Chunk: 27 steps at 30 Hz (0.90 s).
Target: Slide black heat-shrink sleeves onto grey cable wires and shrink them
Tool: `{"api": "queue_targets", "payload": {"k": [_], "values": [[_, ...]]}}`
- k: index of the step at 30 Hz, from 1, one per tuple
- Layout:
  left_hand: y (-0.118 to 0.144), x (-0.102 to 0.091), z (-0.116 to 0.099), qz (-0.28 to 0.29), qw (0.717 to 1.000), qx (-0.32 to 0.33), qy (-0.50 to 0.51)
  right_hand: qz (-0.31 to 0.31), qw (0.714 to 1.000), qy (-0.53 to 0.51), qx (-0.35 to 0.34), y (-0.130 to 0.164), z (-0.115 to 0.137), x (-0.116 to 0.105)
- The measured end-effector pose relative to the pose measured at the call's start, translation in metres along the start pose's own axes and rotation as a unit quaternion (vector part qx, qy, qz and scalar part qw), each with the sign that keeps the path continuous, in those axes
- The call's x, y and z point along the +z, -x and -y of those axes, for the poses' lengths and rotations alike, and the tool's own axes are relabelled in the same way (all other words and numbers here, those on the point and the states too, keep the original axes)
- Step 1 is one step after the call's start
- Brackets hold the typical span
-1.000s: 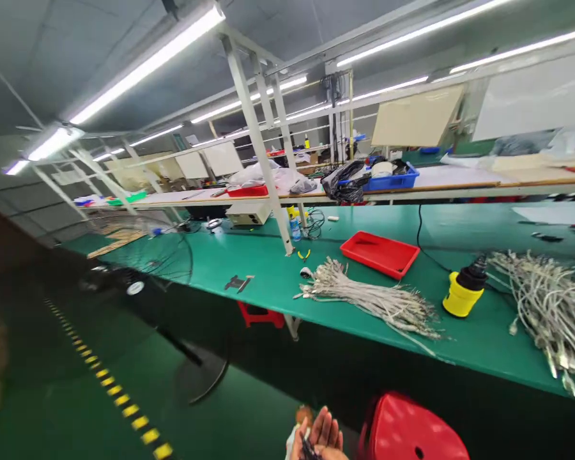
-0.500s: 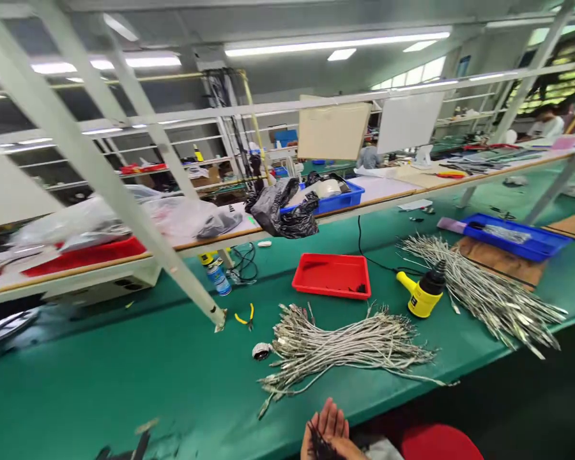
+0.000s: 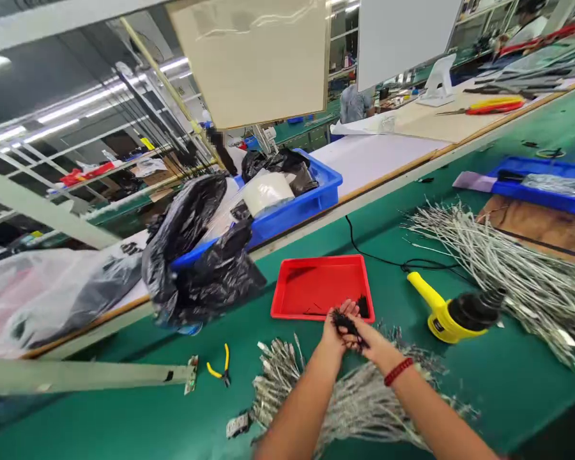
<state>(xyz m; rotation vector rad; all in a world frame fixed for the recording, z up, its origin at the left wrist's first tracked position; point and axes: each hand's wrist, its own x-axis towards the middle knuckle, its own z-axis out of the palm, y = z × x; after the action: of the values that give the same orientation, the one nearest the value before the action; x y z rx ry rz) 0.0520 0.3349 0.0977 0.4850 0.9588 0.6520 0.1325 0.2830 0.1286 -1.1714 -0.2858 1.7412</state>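
Observation:
Cupped together at the near edge of the red tray (image 3: 316, 271), my left hand (image 3: 334, 329) and my right hand (image 3: 371, 340) hold a clump of short, thin black pieces (image 3: 347, 324). Their exact kind is too small to make out. My right fingers press over the clump while the left palm lies beneath it. More black pieces (image 3: 362, 305) lie in the tray's right corner, and a few loose ones sit along its near side. Under my forearms is a bundle of grey cables (image 3: 359, 402) with metal connector ends, partly hidden by my arms.
Right of the tray lies a yellow heat gun (image 3: 453, 316), beside a second cable pile (image 3: 503, 268). Yellow-handled pliers (image 3: 223, 367) are at left. A shelf above the bench bears a blue bin (image 3: 311, 198) and a black plastic bag (image 3: 196, 255).
Both hands have moved forward from the bench's front edge, over the cable bundle to the red tray, with the black pieces in them. The view has moved closer and tilted.

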Motion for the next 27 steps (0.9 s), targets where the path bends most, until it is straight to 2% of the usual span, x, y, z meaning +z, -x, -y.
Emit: {"api": "queue_targets", "payload": {"k": [2, 5, 7, 10, 13, 15, 19, 21, 24, 27], "values": [[-0.045, 0.007, -0.015, -0.019, 0.997, -0.015, -0.072, -0.072, 0.993, 0.095, -0.025, -0.043, 0.029, -0.026], [-0.086, 0.005, -0.023, -0.045, 0.982, -0.004, -0.181, -0.138, 0.958, 0.243, -0.058, -0.086, 0.049, -0.058], [-0.097, 0.000, -0.024, -0.053, 0.967, 0.023, -0.249, -0.131, 0.932, 0.331, -0.072, -0.100, 0.051, -0.072], [-0.094, -0.008, -0.025, -0.067, 0.937, 0.080, -0.334, -0.101, 0.890, 0.435, -0.097, -0.109, 0.049, -0.078], [-0.072, -0.012, -0.024, -0.086, 0.904, 0.142, -0.393, -0.103, 0.847, 0.506, -0.125, -0.114, 0.050, -0.073], [-0.047, -0.011, -0.017, -0.101, 0.883, 0.184, -0.420, -0.110, 0.821, 0.541, -0.147, -0.117, 0.053, -0.068], [0.023, -0.008, 0.024, -0.138, 0.847, 0.248, -0.450, -0.157, 0.770, 0.595, -0.170, -0.122, 0.050, -0.058], [0.061, -0.008, 0.052, -0.104, 0.821, 0.267, -0.494, -0.171, 0.744, 0.621, -0.177, -0.123, 0.046, -0.056], [0.110, -0.018, 0.090, -0.062, 0.830, 0.249, -0.496, -0.137, 0.707, 0.664, -0.202, -0.122, 0.043, -0.058], [0.143, -0.046, 0.126, -0.124, 0.853, 0.258, -0.436, -0.089, 0.665, 0.698, -0.252, -0.113, 0.041, -0.070]]}}
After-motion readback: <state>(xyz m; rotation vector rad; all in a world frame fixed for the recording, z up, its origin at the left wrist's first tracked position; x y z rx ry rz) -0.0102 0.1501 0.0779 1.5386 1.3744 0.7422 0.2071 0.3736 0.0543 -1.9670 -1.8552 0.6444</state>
